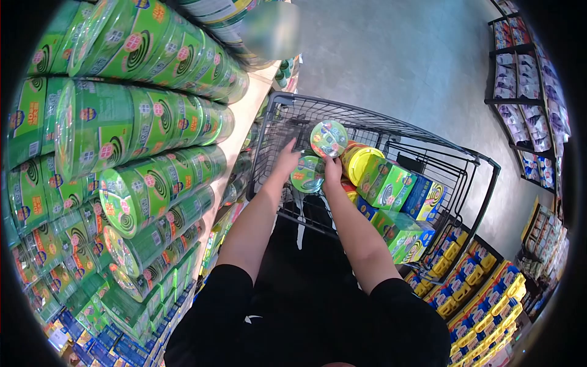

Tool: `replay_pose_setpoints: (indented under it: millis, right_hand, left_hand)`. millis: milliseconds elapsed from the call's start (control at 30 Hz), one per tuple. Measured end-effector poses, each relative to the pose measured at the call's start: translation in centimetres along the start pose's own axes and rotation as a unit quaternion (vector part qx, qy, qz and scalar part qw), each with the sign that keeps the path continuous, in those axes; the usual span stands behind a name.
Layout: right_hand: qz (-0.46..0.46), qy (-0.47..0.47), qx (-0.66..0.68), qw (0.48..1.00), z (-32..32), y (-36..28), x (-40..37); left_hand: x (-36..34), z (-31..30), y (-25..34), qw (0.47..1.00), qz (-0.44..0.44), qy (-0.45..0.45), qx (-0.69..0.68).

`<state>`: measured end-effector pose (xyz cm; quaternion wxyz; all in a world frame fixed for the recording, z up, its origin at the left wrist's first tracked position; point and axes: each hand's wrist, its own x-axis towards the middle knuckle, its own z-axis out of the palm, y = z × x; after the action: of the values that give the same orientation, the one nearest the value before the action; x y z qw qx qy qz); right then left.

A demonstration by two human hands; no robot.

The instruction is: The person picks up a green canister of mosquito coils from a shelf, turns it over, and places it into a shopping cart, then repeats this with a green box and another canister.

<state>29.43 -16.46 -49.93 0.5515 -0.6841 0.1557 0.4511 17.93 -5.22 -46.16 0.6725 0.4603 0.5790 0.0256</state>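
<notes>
Inside the black wire shopping cart (391,136), two green round-ended containers show their lids. My right hand (332,171) grips the lower green container (306,175) at its right edge, its fingertips also close to the upper green container (329,139). To the left of the lower container is my left hand (286,160), fingers stretched out and apart, holding nothing. A yellow-lidded tub (363,164) lies just right of my right hand. Further right are green boxes (385,183) and a blue and yellow box (427,199).
Large stacked green cylindrical packs (147,122) fill the left side beside a pale shelf edge (244,113). Blue and yellow packs (486,306) stand at the lower right. Dark shelves (520,98) with packages line the far right, across a grey floor (391,55).
</notes>
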Motion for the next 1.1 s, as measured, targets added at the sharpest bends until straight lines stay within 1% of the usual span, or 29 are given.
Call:
replay_pose_setpoints:
  millis: [33,67,100,167,200,233,267,367,400,467,533,633,767,800,833,867,900,933,967,1033,1067,1100]
  right_hand:
    - [0.008,0.01,0.005,1.0,0.2,-0.4,0.1]
    - [-0.009,0.014,-0.012,1.0,0.1,0.0,0.9]
    - [0.0,0.022,-0.008,1.0,0.2,-0.1,1.2]
    - [0.019,0.037,-0.002,0.999,0.6,-0.5,1.2]
    - [0.011,0.044,-0.004,0.999,0.6,0.0,1.8]
    - [0.003,0.051,-0.006,0.999,0.6,0.7,2.4]
    - [-0.005,0.059,-0.008,0.998,0.5,1.4,3.1]
    - [0.01,0.053,0.013,0.998,0.6,0.1,1.5]
    - [-0.009,0.047,0.021,0.999,0.5,0.4,1.6]
    - [-0.017,0.051,0.011,0.998,0.0,2.0,2.9]
    - [-0.022,0.048,0.001,0.999,0.1,1.8,2.9]
    - [-0.024,0.068,0.023,0.997,0.9,0.8,1.6]
    - [-0.025,0.071,0.03,0.997,1.5,-2.3,-1.5]
    - [-0.032,0.054,0.083,0.995,1.5,-2.6,-2.0]
    - [-0.065,0.041,0.065,0.995,1.0,-2.2,-1.4]
    - [-0.039,0.038,0.108,0.993,1.5,-4.2,-3.9]
    - [-0.052,-0.002,0.103,0.993,0.4,-3.1,-2.6]
    - [-0.026,-0.012,0.124,0.992,0.5,-4.3,-4.3]
    - [-0.03,0.009,0.14,0.99,1.3,-6.0,-7.0]
    - [-0.033,-0.031,0.144,0.989,1.0,-6.7,-9.0]
    - [-0.038,-0.046,0.141,0.988,0.8,-6.8,-10.0]
    - [-0.045,-0.059,0.138,0.988,0.6,-7.1,-11.1]
  left_hand:
    - [-0.6,0.5,2.6,1.0,-0.006,-0.021,-0.004]
    - [0.0,1.0,3.8,0.999,0.013,-0.022,0.041]
    - [0.8,1.5,4.7,0.995,0.033,-0.024,0.086]
    - [3.5,2.4,4.7,0.981,0.082,-0.019,0.173]
    - [5.9,2.8,3.4,0.97,0.112,-0.012,0.214]
    - [6.8,3.1,3.2,0.957,0.141,-0.005,0.255]
    - [7.5,3.3,3.0,0.954,0.138,-0.013,0.266]
    - [7.9,3.9,3.0,0.958,0.121,-0.047,0.257]
    - [8.4,4.0,2.2,0.964,0.124,-0.049,0.23]
    - [9.0,4.2,0.9,0.975,0.13,-0.05,0.175]
    - [8.1,4.3,1.6,0.981,0.124,-0.042,0.143]
    - [6.8,4.5,2.4,0.967,0.162,-0.013,0.194]
    - [5.4,5.2,2.1,0.944,0.267,0.054,0.188]
    - [4.1,5.2,2.7,0.945,0.269,0.065,0.176]
    - [2.4,5.2,3.6,0.945,0.271,0.08,0.163]
    - [0.9,5.1,4.3,0.942,0.281,0.092,0.157]
    - [-0.7,4.9,4.9,0.938,0.292,0.104,0.152]
    - [-2.2,5.1,5.1,0.93,0.295,0.143,0.165]
    - [-3.7,5.2,5.3,0.92,0.299,0.179,0.177]
    - [-6.6,5.2,6.0,0.923,0.315,0.19,0.113]
    - [-7.6,5.0,6.1,0.927,0.331,0.167,0.059]
    - [-8.9,4.9,6.6,0.913,0.355,0.193,0.06]
